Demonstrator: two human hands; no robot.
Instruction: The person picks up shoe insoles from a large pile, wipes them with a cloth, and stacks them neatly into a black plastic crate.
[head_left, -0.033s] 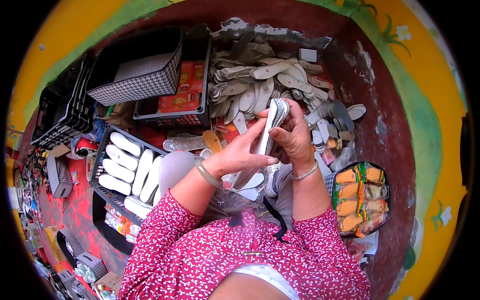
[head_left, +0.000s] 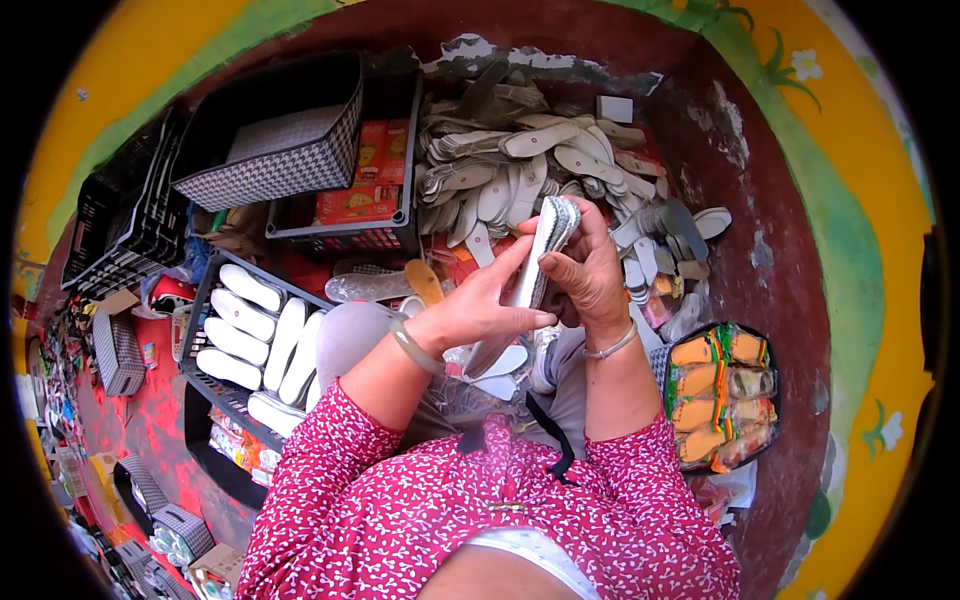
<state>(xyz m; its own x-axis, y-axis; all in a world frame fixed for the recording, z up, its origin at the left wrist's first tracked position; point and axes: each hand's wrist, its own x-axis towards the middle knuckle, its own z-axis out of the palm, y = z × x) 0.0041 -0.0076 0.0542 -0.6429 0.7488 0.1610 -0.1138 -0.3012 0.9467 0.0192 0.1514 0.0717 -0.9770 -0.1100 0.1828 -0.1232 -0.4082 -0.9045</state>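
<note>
A thin stack of white and grey insoles (head_left: 541, 250) is held upright above my lap, edges turned toward me. My left hand (head_left: 488, 305) grips its left side, fingers at the upper edge and thumb lying across lower down. My right hand (head_left: 592, 268) is closed round the right side, thumb bent against the layers; some of its fingers are hidden behind the stack. Beyond my hands lies a large heap of loose pale insoles (head_left: 540, 140). Clear plastic wrapping (head_left: 465, 400) and white pieces rest about my lap.
At left, a dark crate (head_left: 205, 285) holds white insole bundles. Behind it, a houndstooth-patterned basket (head_left: 270, 165) sits on a black crate (head_left: 410, 190) with red boxes. A basket of orange packaged insoles (head_left: 722, 400) stands at right, near the maroon wall (head_left: 780, 300).
</note>
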